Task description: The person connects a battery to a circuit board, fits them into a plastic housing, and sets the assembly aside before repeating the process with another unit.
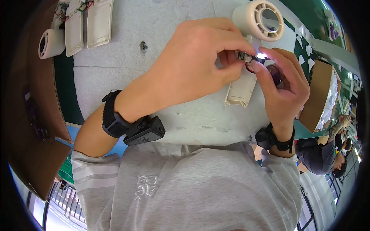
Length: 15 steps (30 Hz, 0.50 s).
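My left hand (202,57) comes across from the left, its thumb and forefinger pinched on a small circuit board (246,57). My right hand (287,79) pinches the other end of the board, where a bright white light (261,56) glows. A red wire (249,68) loops below the board. Within the curl of my right fingers sits a dark purple cylinder (274,74), partly hidden. Under my hands lies a long cream casing (241,90), and its upper part is mostly covered. Just beyond rests a round cream fan head (258,21) with a slotted ring.
Two cream casing halves (99,23) and another round cream part (51,44) lie at the far left, near wired boards (81,6). A white foam sheet (127,61) covers the table. Cardboard boxes (316,96) flank it. Another person (322,156) is at the right.
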### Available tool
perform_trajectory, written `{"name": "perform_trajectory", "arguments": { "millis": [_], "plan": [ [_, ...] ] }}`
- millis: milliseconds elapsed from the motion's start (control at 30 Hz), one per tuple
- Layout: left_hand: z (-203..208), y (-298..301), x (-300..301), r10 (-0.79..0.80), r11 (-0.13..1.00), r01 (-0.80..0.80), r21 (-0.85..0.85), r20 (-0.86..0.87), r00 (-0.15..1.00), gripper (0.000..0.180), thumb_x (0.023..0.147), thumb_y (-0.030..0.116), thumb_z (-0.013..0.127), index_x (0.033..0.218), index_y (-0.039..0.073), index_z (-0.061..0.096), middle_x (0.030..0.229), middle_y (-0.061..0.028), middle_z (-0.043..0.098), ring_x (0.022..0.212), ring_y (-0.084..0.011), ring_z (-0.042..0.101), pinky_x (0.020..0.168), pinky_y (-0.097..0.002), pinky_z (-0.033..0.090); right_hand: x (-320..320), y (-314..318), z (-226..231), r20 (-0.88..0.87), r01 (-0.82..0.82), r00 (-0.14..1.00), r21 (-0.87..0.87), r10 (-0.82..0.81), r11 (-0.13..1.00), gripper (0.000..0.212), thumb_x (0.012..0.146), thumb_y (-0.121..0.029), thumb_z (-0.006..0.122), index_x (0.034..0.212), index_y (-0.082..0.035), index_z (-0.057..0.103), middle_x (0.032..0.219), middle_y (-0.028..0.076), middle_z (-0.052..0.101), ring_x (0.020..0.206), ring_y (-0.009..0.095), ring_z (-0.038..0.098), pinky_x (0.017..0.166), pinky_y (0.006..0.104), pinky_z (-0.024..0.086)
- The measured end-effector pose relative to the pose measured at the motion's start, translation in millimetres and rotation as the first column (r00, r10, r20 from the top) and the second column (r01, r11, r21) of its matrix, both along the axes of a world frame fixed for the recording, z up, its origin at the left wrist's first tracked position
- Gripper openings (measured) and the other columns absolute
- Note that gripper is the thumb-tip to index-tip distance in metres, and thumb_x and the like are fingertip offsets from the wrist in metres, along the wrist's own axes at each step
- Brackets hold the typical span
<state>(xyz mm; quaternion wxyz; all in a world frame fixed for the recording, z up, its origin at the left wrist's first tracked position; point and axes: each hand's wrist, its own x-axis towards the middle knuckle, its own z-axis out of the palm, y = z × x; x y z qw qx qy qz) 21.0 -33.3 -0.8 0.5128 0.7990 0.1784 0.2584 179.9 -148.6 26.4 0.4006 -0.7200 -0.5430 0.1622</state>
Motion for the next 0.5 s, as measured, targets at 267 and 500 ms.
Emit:
{"name": "perform_trajectory", "arguments": {
  "millis": [267, 500],
  "plan": [
    [-5, -4, 2, -0.026, 0.983, 0.032, -0.180, 0.034, 0.999, 0.035, 0.077, -0.005, 0.060, 0.111, 0.003, 0.064, 0.090, -0.0087, 0.065, 0.073, -0.0163, 0.062, 0.068, -0.0277, 0.052, 5, -5, -7, 0.261, -0.140, 0.959, 0.090, 0.112, 0.986, 0.024, 0.069, 0.002, 0.075, 0.092, -0.004, 0.072, 0.088, 0.006, 0.066, 0.062, 0.010, 0.059, 0.052, 0.0208, 0.044],
    [-1, -4, 1, -0.071, 0.968, 0.058, -0.243, -0.048, 0.996, 0.038, 0.081, -0.008, 0.055, 0.117, 0.001, 0.062, 0.100, -0.0077, 0.067, 0.079, -0.0126, 0.062, 0.075, -0.0266, 0.053, 2, -2, -9, 0.274, -0.102, 0.960, 0.115, 0.067, 0.988, 0.025, 0.067, 0.002, 0.076, 0.091, -0.005, 0.072, 0.087, 0.006, 0.065, 0.062, 0.011, 0.059, 0.051, 0.0213, 0.044]
  ]
}}
